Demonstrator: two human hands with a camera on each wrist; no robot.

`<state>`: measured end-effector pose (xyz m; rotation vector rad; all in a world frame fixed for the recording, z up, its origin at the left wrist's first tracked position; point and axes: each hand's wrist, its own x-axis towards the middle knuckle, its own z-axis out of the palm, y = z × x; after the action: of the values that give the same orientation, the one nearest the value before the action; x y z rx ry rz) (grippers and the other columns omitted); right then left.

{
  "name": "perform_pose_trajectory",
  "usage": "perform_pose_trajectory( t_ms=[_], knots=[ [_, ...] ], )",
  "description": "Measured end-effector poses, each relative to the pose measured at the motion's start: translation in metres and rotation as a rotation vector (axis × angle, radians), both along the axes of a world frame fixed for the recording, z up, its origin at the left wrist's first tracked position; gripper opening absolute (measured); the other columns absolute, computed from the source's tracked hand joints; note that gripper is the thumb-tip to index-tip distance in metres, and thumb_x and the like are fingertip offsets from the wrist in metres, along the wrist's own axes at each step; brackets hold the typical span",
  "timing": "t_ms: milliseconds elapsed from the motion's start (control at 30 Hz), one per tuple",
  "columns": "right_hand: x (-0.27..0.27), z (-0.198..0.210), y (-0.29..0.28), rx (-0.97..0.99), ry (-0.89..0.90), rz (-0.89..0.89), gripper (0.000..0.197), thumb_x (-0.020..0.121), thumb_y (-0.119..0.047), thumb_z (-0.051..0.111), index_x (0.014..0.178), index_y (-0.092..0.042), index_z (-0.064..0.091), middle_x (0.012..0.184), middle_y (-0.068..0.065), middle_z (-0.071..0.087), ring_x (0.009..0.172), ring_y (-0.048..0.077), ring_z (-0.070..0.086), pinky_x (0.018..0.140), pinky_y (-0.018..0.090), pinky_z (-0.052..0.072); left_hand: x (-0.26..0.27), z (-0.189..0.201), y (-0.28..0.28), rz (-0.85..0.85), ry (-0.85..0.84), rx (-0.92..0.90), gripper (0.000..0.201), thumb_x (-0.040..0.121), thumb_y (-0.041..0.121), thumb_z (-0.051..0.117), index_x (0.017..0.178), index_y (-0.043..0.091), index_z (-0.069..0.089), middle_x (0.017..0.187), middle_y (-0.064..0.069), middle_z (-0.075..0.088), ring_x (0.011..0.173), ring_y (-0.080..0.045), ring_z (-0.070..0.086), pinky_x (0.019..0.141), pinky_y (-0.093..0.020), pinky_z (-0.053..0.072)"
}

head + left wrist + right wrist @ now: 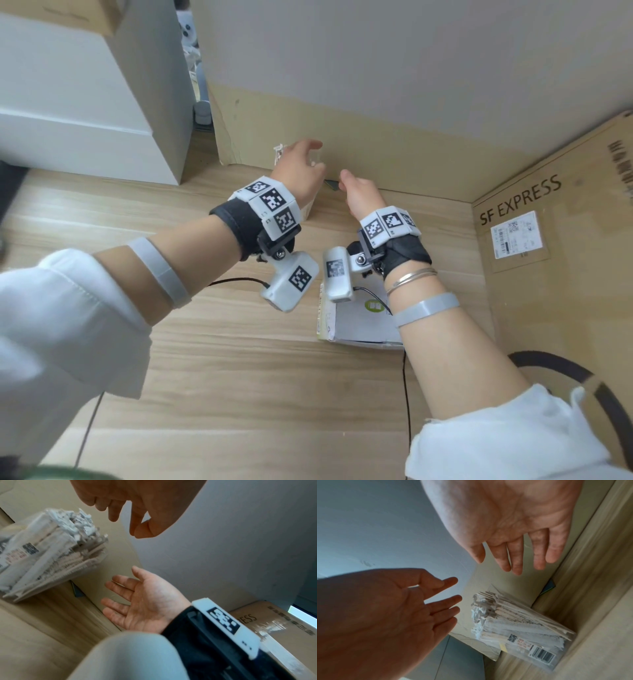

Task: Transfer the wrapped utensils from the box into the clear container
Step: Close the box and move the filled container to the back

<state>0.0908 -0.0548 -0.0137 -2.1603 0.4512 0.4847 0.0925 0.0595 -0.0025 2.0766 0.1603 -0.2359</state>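
1. At the far edge of the tabletop [222,342], the left hand [301,171] and right hand [361,197] hang side by side, both empty. The right palm is flat with straight fingers. The left fingers are loose, with thumb and forefinger nearly meeting on nothing.

2. At 11 o'clock from the left hand, the clear container [544,655] stands upright against a cardboard wall [394,154]. It is packed with wrapped utensils [513,618] whose crumpled paper ends rise past its rim.

3. At 6 o'clock from the right hand, under that wrist, lies the white box [363,325]. Whether anything is left inside cannot be told from these views.

4. Likely trouble, first: the container looks full and top-heavy. A brush from either hand so close by could tip it, or drag out wrappers that sit proud of the rim.

5. Second: forcing more bundles in could bend the slim wrapped pieces or push others out over the edge.

6. Third: the right wrist camera [337,274] and its black cable [406,394] hang just over the box. A reach back at 6 o'clock could snag the cable or shove the box across the tabletop.
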Motion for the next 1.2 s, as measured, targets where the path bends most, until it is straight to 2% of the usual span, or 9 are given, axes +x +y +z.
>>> perform_pose_trajectory(
  t_ms=[167,333,600,700,833,900,1000,1100,1200],
  knots=[
    [-0.026,0.009,-0.018,-0.007,-0.030,-0.001,0.052,0.099,-0.034,0.031,0.123,0.006,0.055,0.133,0.021,0.055,0.125,0.033,0.050,0.104,0.038,0.037,-0.027,0.009,-0.018,-0.064,0.002,0.025,0.046,0.087,0.010,0.044,0.133,0.011,0.045,0.137,-0.013,0.048,0.126,-0.027,0.045,0.104,-0.033,0.036],
    [-0.057,0.009,-0.045,-0.040,-0.044,-0.027,0.043,0.099,-0.031,0.032,0.123,-0.011,0.063,0.131,0.011,0.059,0.122,0.026,0.052,0.096,0.027,0.038,-0.054,0.002,-0.038,-0.091,0.073,-0.007,0.045,0.087,0.011,0.046,0.133,0.011,0.044,0.131,-0.016,0.054,0.120,-0.031,0.052,0.102,-0.039,0.041],
    [-0.096,-0.005,-0.085,-0.075,-0.062,-0.061,0.041,0.099,-0.031,0.033,0.119,-0.016,0.065,0.133,0.005,0.059,0.124,0.022,0.051,0.094,0.023,0.035,-0.090,-0.024,-0.058,-0.113,0.217,0.081,0.052,0.086,0.017,0.049,0.137,0.017,0.039,0.149,-0.016,0.031,0.140,-0.029,0.027,0.114,-0.040,0.028],
    [-0.105,-0.010,-0.098,-0.143,-0.030,-0.067,0.043,0.098,-0.030,0.033,0.114,-0.007,0.066,0.126,0.014,0.063,0.118,0.029,0.055,0.096,0.031,0.041,-0.101,-0.028,-0.064,-0.145,0.262,0.113,0.053,0.087,0.018,0.049,0.138,0.017,0.036,0.147,-0.018,0.031,0.129,-0.033,0.040,0.107,-0.039,0.036],
    [-0.113,-0.019,-0.111,-0.202,0.024,-0.069,0.048,0.099,-0.031,0.032,0.098,0.008,0.061,0.088,0.020,0.055,0.085,0.027,0.053,0.073,0.032,0.038,-0.112,-0.034,-0.070,-0.167,0.313,0.102,0.054,0.089,0.017,0.047,0.140,0.017,0.032,0.143,-0.021,0.035,0.107,-0.034,0.056,0.080,-0.028,0.039],
    [-0.116,-0.021,-0.115,-0.190,0.045,-0.069,0.046,0.100,-0.031,0.032,0.114,0.003,0.061,0.109,0.023,0.062,0.103,0.031,0.057,0.086,0.033,0.042,-0.115,-0.037,-0.074,-0.171,0.358,0.087,0.054,0.090,0.017,0.045,0.141,0.017,0.029,0.129,-0.023,0.049,0.095,-0.032,0.055,0.071,-0.025,0.037],
    [-0.116,-0.020,-0.115,-0.191,0.048,-0.036,0.044,0.101,-0.030,0.031,0.133,-0.008,0.050,0.140,0.010,0.052,0.128,0.026,0.047,0.103,0.029,0.036,-0.115,-0.037,-0.079,-0.186,0.384,0.055,0.052,0.092,0.017,0.043,0.142,0.016,0.027,0.092,-0.016,0.057,0.069,-0.024,0.051,0.052,-0.024,0.035],
    [-0.109,-0.019,-0.115,-0.194,0.029,-0.032,0.043,0.100,-0.030,0.032,0.139,-0.016,0.044,0.142,0.003,0.049,0.126,0.022,0.050,0.098,0.025,0.038,-0.107,-0.034,-0.082,-0.175,0.345,0.039,0.053,0.091,0.015,0.044,0.142,0.016,0.027,0.116,-0.028,0.059,0.091,-0.038,0.059,0.072,-0.035,0.046],
    [-0.095,-0.014,-0.117,-0.202,0.001,-0.068,0.042,0.100,-0.030,0.034,0.139,-0.019,0.043,0.141,0.004,0.051,0.122,0.024,0.053,0.091,0.024,0.040,-0.093,-0.032,-0.082,-0.156,0.299,0.041,0.054,0.089,0.014,0.045,0.141,0.015,0.029,0.128,-0.029,0.051,0.103,-0.040,0.058,0.071,-0.030,0.039]
  ],
)
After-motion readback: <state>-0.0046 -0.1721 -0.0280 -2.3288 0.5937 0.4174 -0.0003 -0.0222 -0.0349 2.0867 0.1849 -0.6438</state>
